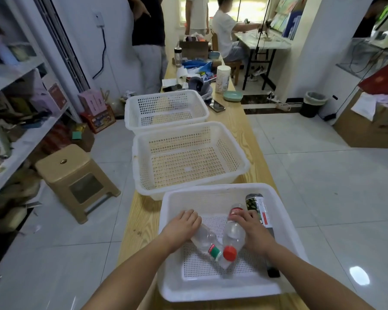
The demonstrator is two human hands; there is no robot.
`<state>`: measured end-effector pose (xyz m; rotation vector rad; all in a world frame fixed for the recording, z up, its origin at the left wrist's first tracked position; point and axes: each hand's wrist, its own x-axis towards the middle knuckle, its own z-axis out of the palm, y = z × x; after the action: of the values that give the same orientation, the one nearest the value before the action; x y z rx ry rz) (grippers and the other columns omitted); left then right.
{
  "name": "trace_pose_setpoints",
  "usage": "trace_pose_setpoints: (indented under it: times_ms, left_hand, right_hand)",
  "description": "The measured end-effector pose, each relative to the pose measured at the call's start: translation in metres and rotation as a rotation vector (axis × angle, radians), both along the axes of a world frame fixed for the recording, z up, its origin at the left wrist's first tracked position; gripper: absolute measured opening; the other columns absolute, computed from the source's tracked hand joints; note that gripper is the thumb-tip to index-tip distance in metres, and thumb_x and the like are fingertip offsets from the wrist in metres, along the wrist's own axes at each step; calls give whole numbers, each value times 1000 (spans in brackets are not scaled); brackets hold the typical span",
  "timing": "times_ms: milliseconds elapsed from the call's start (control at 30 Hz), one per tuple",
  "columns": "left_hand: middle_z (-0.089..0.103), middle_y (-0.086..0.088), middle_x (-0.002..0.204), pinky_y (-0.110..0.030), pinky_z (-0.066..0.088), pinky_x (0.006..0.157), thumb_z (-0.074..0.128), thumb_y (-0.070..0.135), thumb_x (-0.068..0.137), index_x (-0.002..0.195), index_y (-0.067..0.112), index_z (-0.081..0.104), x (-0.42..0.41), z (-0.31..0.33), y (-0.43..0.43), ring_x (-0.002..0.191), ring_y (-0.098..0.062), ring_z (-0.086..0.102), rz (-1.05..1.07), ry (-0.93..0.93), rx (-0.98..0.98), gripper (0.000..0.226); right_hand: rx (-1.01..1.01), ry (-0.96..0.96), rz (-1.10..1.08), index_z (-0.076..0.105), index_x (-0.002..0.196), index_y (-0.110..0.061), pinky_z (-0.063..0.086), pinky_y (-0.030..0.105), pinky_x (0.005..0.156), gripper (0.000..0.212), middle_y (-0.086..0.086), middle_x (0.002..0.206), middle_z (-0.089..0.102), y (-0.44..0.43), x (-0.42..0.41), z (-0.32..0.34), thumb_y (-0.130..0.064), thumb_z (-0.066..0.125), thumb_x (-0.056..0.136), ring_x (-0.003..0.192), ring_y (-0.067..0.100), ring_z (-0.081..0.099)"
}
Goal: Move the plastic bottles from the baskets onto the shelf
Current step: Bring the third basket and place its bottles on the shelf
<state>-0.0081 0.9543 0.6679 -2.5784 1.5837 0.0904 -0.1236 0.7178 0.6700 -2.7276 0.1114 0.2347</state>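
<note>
- Plastic bottles (205,240): three lie in the nearest basket (211,291), at the lower centre of the frame on the wooden table (139,220).
- The clear bottle (203,239) lies slanting from under the left hand (183,224) down toward the lower right. Its red-and-green label is near the neck.
- The left hand is palm down over this bottle's base end, with the fingers curled over it and their tips hidden beyond the knuckles.
- The red-capped bottle (233,233) lies just right of it, cap toward the bottom of the frame. Its cap end crosses over the clear bottle's neck, so the two touch there.
- The right hand (253,229) grips the red-capped bottle from the right, its fingers wrapped over the far part of the body beside a red label.
- The dark bottle (255,203), with a green patterned label, lies along the basket's right wall. The right hand and forearm cover most of its length.
- A black end at the lower right of the basket may be its cap, but that is hard to tell.
- The clear bottle's own cap is hidden under the red-capped bottle.
- The middle basket (137,166) and far basket (130,113) stand farther up the table toward the centre of the frame.
- The shelf (20,144) runs along the left edge, blurred and cut off by the frame, and its contents cannot be made out.
</note>
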Motion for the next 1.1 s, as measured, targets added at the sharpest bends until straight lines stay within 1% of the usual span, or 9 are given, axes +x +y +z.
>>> trace_pose_setpoints:
  times_ms: [67,133,200,333,433,567,767,900,1100]
  left_hand:
    - [51,-15,138,-35,37,108,78,34,75,135,2,47,-1,10,2,130,-29,47,56,48,-45,75]
    - [36,-11,148,-32,31,111,61,38,90,144,5,29,-1,17,4,136,-24,34,229,212,-145,71]
    - [43,-6,137,-33,43,97,59,48,89,137,11,34,0,18,6,123,-20,44,406,343,-348,65]
    - [54,2,114,-34,49,82,63,52,85,117,16,44,7,21,3,101,-15,54,656,570,-625,52]
    - [56,2,112,-32,49,79,69,47,82,114,16,46,10,19,1,99,-14,56,720,648,-670,50]
    - [57,3,110,-38,52,82,70,51,80,111,18,45,11,12,3,98,-14,58,732,701,-673,52]
    - [61,6,110,-29,51,77,73,53,76,114,18,48,16,11,2,95,-10,60,714,755,-654,57]
    - [61,6,109,-24,49,74,72,50,78,113,18,48,17,12,1,94,-9,60,748,782,-666,53]
    - [61,6,109,-21,46,69,72,46,80,111,18,47,16,16,2,94,-8,60,764,794,-663,49]
  right_hand:
    - [209,-78,-230,50,120,-31,45,32,91,71,-15,120,47,4,7,13,-49,81,58,111,12,41]
    - [399,-143,-473,57,107,-32,49,27,76,61,-18,102,62,7,17,25,-52,82,54,95,7,58]
    - [459,-115,-620,58,105,-32,46,28,68,53,-14,96,67,10,24,32,-58,76,62,86,10,63]
    - [502,57,-753,57,116,-20,48,32,77,66,1,108,67,20,35,25,-61,74,66,93,20,63]
    - [555,53,-792,51,120,-11,50,38,86,73,7,116,64,31,44,22,-47,82,65,106,27,61]
    - [554,66,-834,33,126,-6,44,42,93,79,11,127,52,44,47,15,-33,83,70,117,31,52]
    - [537,120,-813,34,124,-6,42,36,85,70,13,124,54,48,59,11,-30,79,75,113,30,54]
    - [444,168,-804,38,127,-8,45,41,94,78,13,126,50,51,65,3,-41,80,70,118,32,48]
    - [457,303,-720,26,138,-12,37,40,102,86,13,137,36,49,68,-4,-18,79,70,127,31,36]
